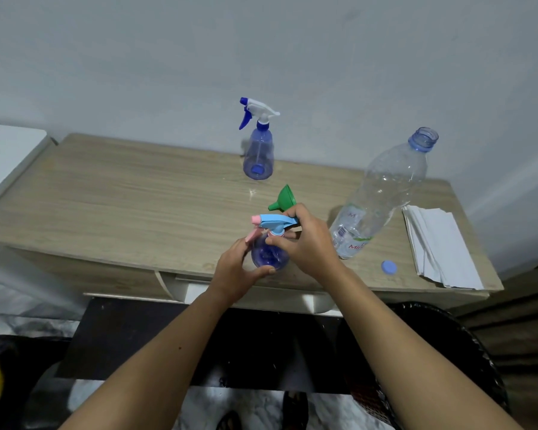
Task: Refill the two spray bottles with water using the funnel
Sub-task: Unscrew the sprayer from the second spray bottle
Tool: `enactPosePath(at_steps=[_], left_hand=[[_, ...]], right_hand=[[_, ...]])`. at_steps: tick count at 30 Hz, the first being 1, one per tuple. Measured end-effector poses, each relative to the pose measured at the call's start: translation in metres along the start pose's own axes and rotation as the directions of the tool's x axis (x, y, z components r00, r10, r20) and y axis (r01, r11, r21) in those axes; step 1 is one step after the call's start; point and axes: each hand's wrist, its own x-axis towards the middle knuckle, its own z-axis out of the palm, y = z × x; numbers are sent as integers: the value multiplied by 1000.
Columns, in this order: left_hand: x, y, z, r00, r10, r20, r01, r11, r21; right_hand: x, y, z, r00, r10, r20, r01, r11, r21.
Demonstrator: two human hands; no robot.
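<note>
Left hand (236,268) grips the near spray bottle (269,254) body; right hand (305,240) grips its collar. Funnel (284,198) lies just beyond the right hand; second spray bottle (258,156) stands farther back on the bench (121,193).

Plain pale wall (261,41), flat dim light. Light wood-grain table (121,187) against it. White unit (7,150) at left edge, possibly a cabinet. Dark woven chair (466,352) lower right.

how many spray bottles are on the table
2. One with a blue and white trigger head stands untouched at the back of the table; one with a pink and light-blue head is gripped by both hands near the front edge.
</note>
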Motion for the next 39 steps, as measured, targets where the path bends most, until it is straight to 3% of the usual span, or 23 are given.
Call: enactPosePath(at_steps=[7, 11, 17, 23, 26, 39], left_hand=[[-1, 0, 3, 1000, -28, -11, 27, 997, -67], [-1, 0, 3, 999, -46, -9, 45, 996, -77], [0, -1, 2, 999, -54, 9, 54, 996, -71], [-1, -1, 4, 999, -48, 6, 48, 997, -55], [-2, -1, 4, 998, -63, 17, 64, 995, -79], [-2, -2, 5, 995, -97, 28, 99, 992, -79]], right_hand=[[-1, -4, -16, 993, 38, 114, -34, 999, -36], [0, -9, -11, 998, 31, 49, -28, 998, -58], [-4, -6, -14, 994, 58, 97, -60, 998, 23], [-4, -7, -9, 999, 46, 17, -47, 999, 10], [-4, -2, -9, 997, 59, 42, -61, 997, 49], [-2, -11, -8, 998, 50, 29, -50, 998, -24]])
